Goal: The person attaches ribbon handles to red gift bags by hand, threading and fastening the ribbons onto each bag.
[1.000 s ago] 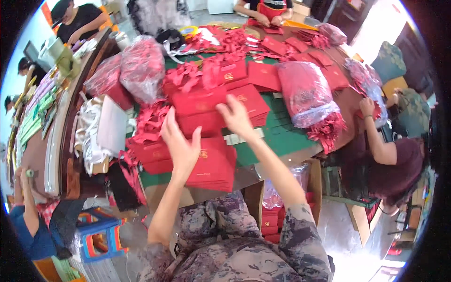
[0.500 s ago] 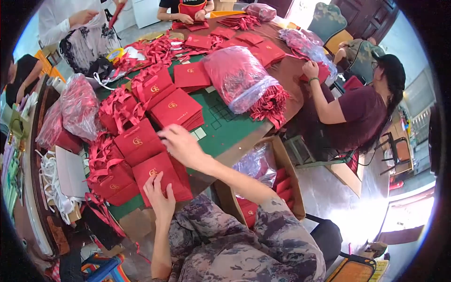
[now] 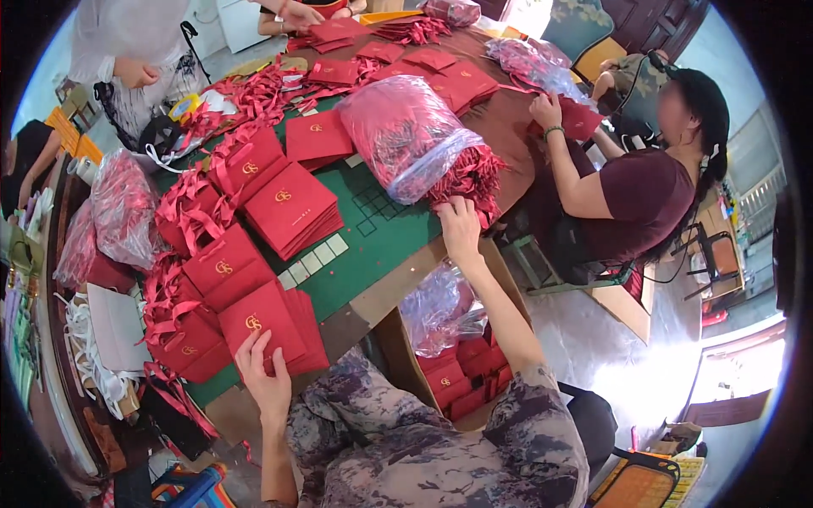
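Note:
My left hand [image 3: 264,372] lies with fingers apart on the front of a small red paper bag [image 3: 257,317] with a gold emblem, the top of a fanned stack at the near table edge. My right hand [image 3: 460,229] is at the near end of a clear plastic sack, its fingers bent onto the red ribbons [image 3: 476,182] spilling from the mouth; the fingertips are partly hidden among them. The sack [image 3: 398,127] is packed with red ribbon. Between my hands, another pile of flat red bags [image 3: 292,207] lies beside small white squares [image 3: 326,254] on the green mat.
Red bags with ribbon handles [image 3: 182,339] stand along the left. Below the table edge, an open carton [image 3: 398,347] holds red bags and plastic wrap. A co-worker [image 3: 644,195] sits at the right holding a red bag; other people stand across the table.
My right hand has moved right, from the red bag stacks to the ribbons at the sack's mouth. My left hand stays on the near stack. The view has shifted slightly.

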The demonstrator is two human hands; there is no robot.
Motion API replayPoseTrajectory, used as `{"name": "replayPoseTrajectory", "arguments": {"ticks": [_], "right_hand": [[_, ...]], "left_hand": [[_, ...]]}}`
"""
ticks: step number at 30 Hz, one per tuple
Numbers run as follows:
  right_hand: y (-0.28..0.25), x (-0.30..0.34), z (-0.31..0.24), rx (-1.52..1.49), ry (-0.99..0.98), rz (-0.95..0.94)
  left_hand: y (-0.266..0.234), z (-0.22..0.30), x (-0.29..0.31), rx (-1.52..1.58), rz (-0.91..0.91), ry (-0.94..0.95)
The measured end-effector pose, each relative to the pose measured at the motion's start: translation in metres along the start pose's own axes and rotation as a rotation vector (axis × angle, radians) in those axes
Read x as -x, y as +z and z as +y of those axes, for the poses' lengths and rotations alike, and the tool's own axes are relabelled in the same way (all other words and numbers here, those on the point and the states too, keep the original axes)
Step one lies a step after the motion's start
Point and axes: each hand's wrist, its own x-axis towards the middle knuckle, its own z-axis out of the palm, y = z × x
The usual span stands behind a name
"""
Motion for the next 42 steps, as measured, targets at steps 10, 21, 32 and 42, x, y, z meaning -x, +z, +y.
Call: {"name": "replayPoseTrajectory", "arguments": {"ticks": [10,21,32,42], "right_hand": [[-0.023,0.05,-0.117,-0.39,-0.227,-0.095],[-0.057,0.075,-0.238,-0.924,-0.1,-0.275],[-0.045,0.057,-0.272,-1.069,0.267,-0.453],[-0.061,0.053,-0.275,-1.032,0.367,-0.462]], "left_hand": [[-0.018,-0.013,0.01,-0.019,0.024,-0.043],[-0.021,-0.021,-0.054,0.003,-0.02,0.053],[0.0,-0.029,-0.076,-0.208,-0.201,0.05],[-0.013,0.006,-0.072,0.004,-0.294,-0.03]]}}
